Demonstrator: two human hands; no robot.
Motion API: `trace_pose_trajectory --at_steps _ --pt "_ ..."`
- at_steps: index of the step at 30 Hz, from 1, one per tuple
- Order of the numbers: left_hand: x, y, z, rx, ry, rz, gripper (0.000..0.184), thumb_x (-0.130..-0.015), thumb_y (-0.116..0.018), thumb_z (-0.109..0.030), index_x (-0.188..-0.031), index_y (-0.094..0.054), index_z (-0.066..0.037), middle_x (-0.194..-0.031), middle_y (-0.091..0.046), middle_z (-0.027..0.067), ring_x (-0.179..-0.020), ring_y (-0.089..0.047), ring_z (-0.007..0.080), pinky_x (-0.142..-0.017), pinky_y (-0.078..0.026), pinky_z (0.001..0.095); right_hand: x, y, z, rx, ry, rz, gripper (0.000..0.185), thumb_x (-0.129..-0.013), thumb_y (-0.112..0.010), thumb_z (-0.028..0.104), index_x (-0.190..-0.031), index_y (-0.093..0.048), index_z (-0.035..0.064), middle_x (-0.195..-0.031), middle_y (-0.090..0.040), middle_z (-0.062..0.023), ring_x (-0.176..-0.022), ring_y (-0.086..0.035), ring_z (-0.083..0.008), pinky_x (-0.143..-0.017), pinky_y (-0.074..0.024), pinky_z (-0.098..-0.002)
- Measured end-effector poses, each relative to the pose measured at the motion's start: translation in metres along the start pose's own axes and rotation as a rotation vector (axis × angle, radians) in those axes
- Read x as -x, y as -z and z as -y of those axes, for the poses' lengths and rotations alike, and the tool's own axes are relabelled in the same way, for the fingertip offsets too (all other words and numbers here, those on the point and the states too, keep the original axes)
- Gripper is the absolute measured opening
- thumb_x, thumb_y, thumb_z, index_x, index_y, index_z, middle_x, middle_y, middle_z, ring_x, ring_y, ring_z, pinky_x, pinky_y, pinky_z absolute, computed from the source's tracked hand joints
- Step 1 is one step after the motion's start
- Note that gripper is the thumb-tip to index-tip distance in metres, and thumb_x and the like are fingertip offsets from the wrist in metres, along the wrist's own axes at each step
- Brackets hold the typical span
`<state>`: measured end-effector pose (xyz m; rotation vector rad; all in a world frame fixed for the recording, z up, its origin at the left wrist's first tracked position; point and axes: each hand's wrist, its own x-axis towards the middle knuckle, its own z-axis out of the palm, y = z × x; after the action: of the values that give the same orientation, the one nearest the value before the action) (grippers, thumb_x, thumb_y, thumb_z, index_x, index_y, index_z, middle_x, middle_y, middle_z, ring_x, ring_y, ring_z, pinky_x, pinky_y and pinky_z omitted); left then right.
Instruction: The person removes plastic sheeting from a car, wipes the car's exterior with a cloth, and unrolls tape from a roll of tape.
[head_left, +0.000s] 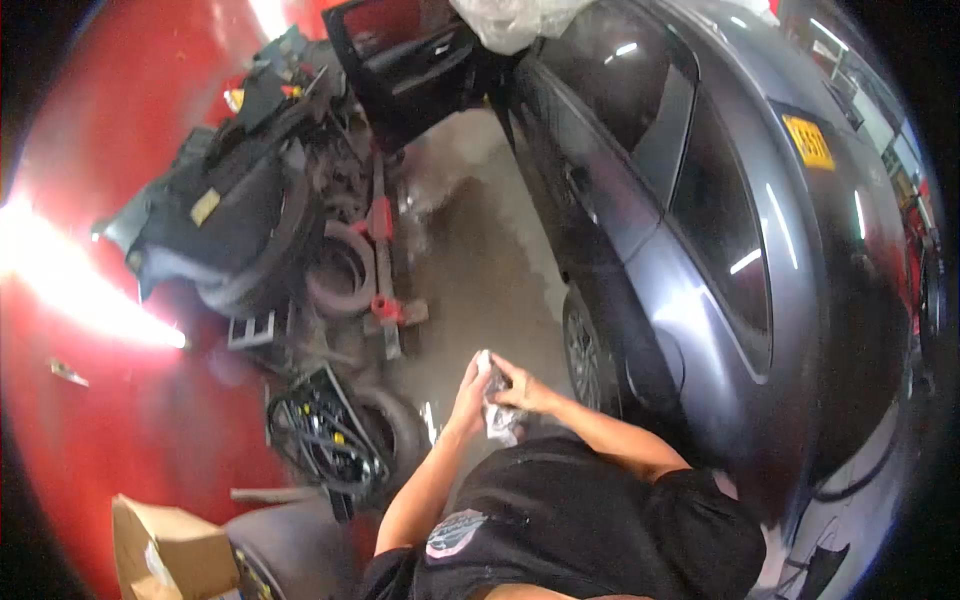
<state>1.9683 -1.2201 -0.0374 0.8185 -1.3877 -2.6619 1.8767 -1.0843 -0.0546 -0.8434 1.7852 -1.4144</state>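
Note:
In front of my black shirt, my left hand (469,392) and my right hand (524,389) come together around a small, crumpled, whitish plastic wrapper (500,418). The wrapper hangs below the fingers, shiny and partly see-through. At the fingertips a small white piece (486,362) pokes up; whether it belongs to the wrapper I cannot tell. Both hands are closed on the bundle, and the fingers hide much of it. Closest to my right hand is the rear wheel (581,350) of a dark grey car (690,320).
An open car door (400,65) stands ahead. Along the red wall (90,420) lie black car parts (190,215), a tire (340,268), and a red-and-grey metal bar (382,225). A frame with coiled hoses (325,435) and a cardboard box (175,545) are at lower left. The floor (470,250) looks wet.

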Motion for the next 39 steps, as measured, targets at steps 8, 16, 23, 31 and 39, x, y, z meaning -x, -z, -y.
trace_pose_trajectory --at_steps 8,16,23,31,39 --pt "-0.139 -0.026 -0.087 0.033 -0.138 -0.097 0.055 -0.094 -0.053 0.003 -0.147 -0.042 -0.007 -0.135 -0.054 0.0093 -0.125 -0.052 0.0214 -0.105 -0.046 0.0371 -0.155 0.105 0.025 0.278 0.079 0.111 0.091 -0.078 -0.079 0.028 -0.154 -0.037 0.0027 -0.134 -0.055 -0.0202 -0.121 -0.055 -0.0273 -0.100 -0.0457 -0.0369" --pt "-0.307 -0.016 -0.184 0.047 -0.019 -0.001 0.028 -0.096 -0.054 -0.006 -0.123 -0.060 -0.006 -0.105 -0.067 0.0044 -0.100 -0.064 0.0168 -0.088 -0.056 0.0347 -0.285 0.305 0.092 0.500 0.245 -0.471 0.077 -0.079 -0.079 0.016 -0.147 -0.046 0.0010 -0.150 -0.049 -0.0199 -0.135 -0.051 -0.0298 -0.108 -0.0456 -0.0380" --pt "-0.551 0.078 -0.251 -0.096 -0.128 -0.113 0.020 -0.100 -0.062 -0.026 -0.102 -0.065 -0.006 -0.093 -0.068 0.0047 -0.090 -0.068 0.0182 -0.080 -0.057 0.0351 -0.412 0.494 0.199 0.380 0.436 -1.299 0.076 -0.090 -0.073 0.018 -0.155 -0.035 0.0062 -0.145 -0.048 -0.0256 -0.129 -0.053 -0.0347 -0.106 -0.0452 -0.0420" --pt "-0.698 -0.028 -0.430 -0.786 -0.457 0.209 0.058 -0.089 -0.062 -0.008 -0.146 -0.046 -0.006 -0.122 -0.061 0.0107 -0.109 -0.057 0.0167 -0.097 -0.046 0.0316 -0.500 0.698 0.286 0.464 0.446 -1.976 0.096 -0.091 -0.073 0.030 -0.155 -0.013 -0.0094 -0.154 -0.030 -0.0328 -0.139 -0.041 -0.0394 -0.113 -0.0373 -0.0420" --pt "-0.815 -0.173 -0.542 -0.830 -0.854 0.502 0.080 -0.086 -0.062 -0.007 -0.157 -0.025 -0.003 -0.157 -0.037 0.0219 -0.145 -0.037 0.0313 -0.118 -0.028 0.0389 -0.657 0.784 0.264 0.507 0.673 -1.787 0.051 -0.085 -0.054 0.002 -0.133 -0.043 -0.0119 -0.113 -0.063 -0.0183 -0.092 -0.062 -0.0253 -0.083 -0.0524 -0.0359"
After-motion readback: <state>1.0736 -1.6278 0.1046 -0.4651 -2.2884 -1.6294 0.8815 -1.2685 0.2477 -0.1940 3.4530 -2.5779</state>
